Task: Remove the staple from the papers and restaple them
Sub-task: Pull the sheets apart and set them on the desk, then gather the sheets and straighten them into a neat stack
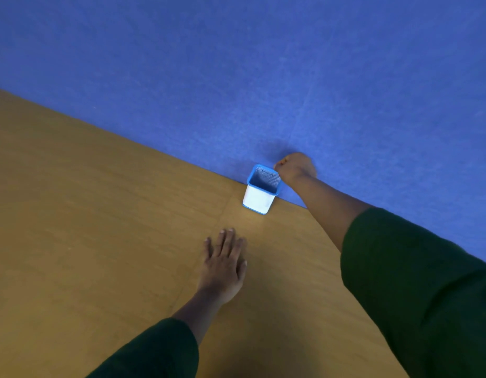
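Note:
No papers, stapler or staple remover are in view. My left hand (225, 264) lies flat, palm down, on the wooden desk (86, 227) with its fingers spread and nothing under it that I can see. My right hand (296, 166) reaches far forward, just right of and behind the rim of a small blue and white mesh pen holder (259, 199). Its fingers are curled away from me, so I cannot tell whether they hold anything. The holder's inside looks empty from here.
A blue felt partition (263, 64) rises along the desk's far edge, and the pen holder stands against it. Both forearms wear dark green sleeves (416, 282). A seam runs across the desk top near my left hand.

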`<action>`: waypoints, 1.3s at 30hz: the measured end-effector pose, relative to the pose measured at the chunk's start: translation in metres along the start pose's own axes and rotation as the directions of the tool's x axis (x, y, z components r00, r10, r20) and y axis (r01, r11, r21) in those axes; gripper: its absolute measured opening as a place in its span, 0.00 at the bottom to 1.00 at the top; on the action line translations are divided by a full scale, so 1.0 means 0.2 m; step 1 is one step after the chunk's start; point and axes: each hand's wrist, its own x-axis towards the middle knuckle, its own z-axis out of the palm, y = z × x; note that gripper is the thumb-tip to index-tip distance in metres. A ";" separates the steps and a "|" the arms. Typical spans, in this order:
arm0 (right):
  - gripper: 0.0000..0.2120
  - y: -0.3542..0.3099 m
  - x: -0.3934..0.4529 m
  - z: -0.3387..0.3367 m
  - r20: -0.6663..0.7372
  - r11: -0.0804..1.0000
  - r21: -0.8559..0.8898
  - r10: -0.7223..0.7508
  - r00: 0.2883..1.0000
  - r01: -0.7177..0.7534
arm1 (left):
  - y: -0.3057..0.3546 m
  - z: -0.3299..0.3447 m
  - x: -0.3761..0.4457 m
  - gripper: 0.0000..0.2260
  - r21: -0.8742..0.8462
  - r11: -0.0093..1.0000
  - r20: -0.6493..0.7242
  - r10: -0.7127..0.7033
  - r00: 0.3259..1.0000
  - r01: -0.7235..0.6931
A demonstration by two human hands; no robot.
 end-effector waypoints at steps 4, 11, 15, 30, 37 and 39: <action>0.12 0.01 -0.02 -0.03 0.010 1.000 0.014 -0.027 1.000 0.027 | 0.00 0.00 0.00 0.26 0.002 1.000 0.003 0.000 1.000 0.000; 0.09 0.11 -0.14 -0.07 0.086 0.990 0.074 -0.127 0.988 0.121 | -0.01 -0.01 0.00 0.26 0.011 1.000 0.028 -0.004 1.000 0.004; 0.08 0.33 -0.33 -0.10 0.075 0.983 0.091 -0.169 0.983 0.162 | 0.02 -0.04 0.00 0.25 0.017 1.000 0.069 -0.018 0.997 0.016; 0.10 1.41 -0.83 -0.31 0.102 0.992 0.110 0.043 0.994 -0.054 | 0.77 -0.08 -0.18 0.24 -0.039 0.991 0.110 0.133 0.985 -0.130; 0.07 2.02 -1.11 -0.44 0.112 0.990 0.122 0.056 0.992 -0.070 | 1.22 0.03 -0.40 0.25 -0.069 0.995 0.159 0.079 0.984 -0.069; 0.12 2.27 -1.19 -0.49 0.107 0.990 0.083 0.105 0.989 -0.114 | 1.42 0.08 -0.49 0.25 -0.083 0.996 0.160 0.036 0.986 -0.022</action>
